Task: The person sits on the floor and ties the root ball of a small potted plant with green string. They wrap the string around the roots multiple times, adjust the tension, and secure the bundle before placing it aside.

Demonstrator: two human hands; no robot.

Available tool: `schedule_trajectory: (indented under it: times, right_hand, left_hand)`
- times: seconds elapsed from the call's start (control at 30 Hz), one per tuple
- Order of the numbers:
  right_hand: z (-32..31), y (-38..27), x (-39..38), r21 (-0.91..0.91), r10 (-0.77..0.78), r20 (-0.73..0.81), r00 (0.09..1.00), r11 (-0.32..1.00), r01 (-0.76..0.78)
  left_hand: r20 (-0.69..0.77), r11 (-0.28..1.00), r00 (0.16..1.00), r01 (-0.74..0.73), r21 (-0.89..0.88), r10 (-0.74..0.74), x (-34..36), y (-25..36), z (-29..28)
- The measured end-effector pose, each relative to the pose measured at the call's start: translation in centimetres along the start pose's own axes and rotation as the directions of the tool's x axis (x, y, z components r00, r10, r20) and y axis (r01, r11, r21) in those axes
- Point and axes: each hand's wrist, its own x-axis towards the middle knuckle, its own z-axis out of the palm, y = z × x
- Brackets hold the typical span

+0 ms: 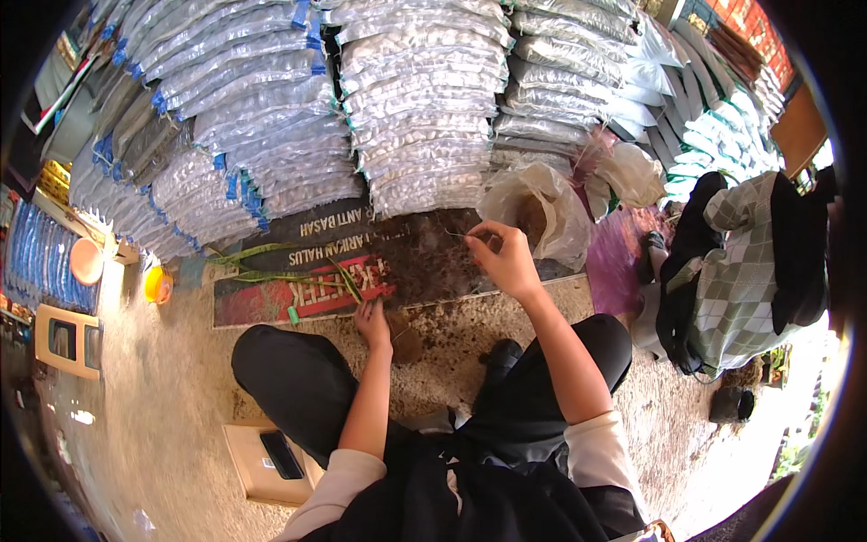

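Stacked bags (424, 99) border the soil-strewn sheet (248, 304) beneath green leaves (271, 275).

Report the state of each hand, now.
Left hand: closed, apparently holding the long-leaved green plant.
Right hand: closed in a pinch, holding a thin strand.

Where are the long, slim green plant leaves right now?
In the head view, the long, slim green leaves lie left of centre across the flat black-and-red printed sheet, up and left of the person's bare left hand.
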Motion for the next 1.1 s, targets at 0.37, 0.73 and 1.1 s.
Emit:
schedule_trajectory:
  times: [0.37, 0.73, 1.1]
  right_hand:
    - [1.1, 1.6, 0.2, -0.016, -0.038, 0.069, 0.997, 0.999, 0.039]
    - [0.5, -0.1, -0.1, -0.082, 0.001, 0.046, 0.999, 0.997, 0.003]
    - [-0.1, -1.6, -0.7, -0.052, -0.062, 0.039, 0.997, 0.997, 0.064]
  left_hand:
    - [-0.079, 0.731, 0.903, 0.392, 0.558, -0.423, 2.5, -8.8, -6.6]
    - [-0.018, 0.798, 0.967, 0.221, 0.561, -0.255, 4.5, -11.5, -4.2]
    - [-0.041, 0.78, 0.933, 0.323, 0.536, -0.358, 2.1, -8.1, -2.9]
